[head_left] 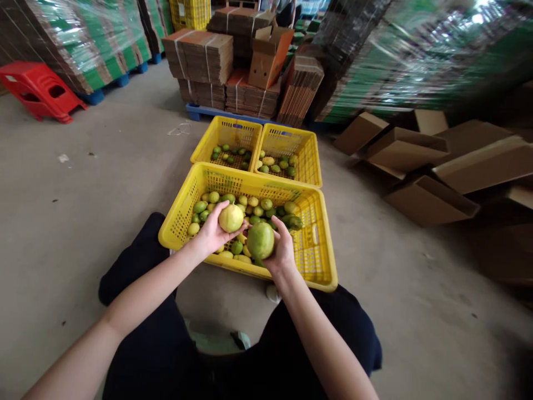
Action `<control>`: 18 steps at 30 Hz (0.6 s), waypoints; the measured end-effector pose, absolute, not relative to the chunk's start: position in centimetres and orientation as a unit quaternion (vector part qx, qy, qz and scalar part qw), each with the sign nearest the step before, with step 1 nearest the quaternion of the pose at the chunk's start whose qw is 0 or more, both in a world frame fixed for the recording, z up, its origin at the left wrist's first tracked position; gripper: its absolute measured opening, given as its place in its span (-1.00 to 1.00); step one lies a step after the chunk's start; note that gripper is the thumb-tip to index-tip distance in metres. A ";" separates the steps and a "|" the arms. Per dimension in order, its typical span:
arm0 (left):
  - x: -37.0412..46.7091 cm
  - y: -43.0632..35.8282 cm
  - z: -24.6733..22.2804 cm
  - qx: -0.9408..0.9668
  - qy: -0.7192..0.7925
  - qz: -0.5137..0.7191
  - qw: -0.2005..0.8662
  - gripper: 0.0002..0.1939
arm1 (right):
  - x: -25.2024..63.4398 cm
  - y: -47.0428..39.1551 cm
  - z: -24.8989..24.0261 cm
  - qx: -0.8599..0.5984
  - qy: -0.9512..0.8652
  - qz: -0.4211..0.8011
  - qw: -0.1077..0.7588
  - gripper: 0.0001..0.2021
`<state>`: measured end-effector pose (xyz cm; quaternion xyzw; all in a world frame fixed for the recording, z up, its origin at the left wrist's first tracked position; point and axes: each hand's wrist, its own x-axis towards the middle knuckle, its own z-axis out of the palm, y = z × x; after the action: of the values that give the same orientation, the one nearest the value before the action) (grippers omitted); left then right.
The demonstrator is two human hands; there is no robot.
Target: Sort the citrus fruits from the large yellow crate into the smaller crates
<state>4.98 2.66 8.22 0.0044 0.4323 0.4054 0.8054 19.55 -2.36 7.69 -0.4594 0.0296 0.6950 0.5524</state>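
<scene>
My left hand is closed around a yellow lemon. A larger green lemon sits in the grip of my right hand, close beside the yellow one. Both hands are above a large yellow plastic crate in front of my knees. Inside it lie several green and yellow lemons, partly hidden by my hands. Behind it stand two smaller yellow crates: the left crate has green fruit at its bottom, and the right crate has mixed yellow and green fruit.
Flattened cartons are stacked on a blue pallet beyond the crates. Open cardboard boxes lie at the right. A red stool stands at the left. Wrapped green stacks rise behind on both sides.
</scene>
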 end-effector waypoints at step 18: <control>4.8 3.0 6.4 0.002 0.468 0.368 0.803 -0.73 | 20.1 -1.7 5.3 -0.460 0.100 0.639 0.608 -0.80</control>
<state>4.84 3.02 6.43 0.0020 0.4680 0.3681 0.8034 20.10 -1.73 5.35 -0.4600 0.1003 0.6394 0.6079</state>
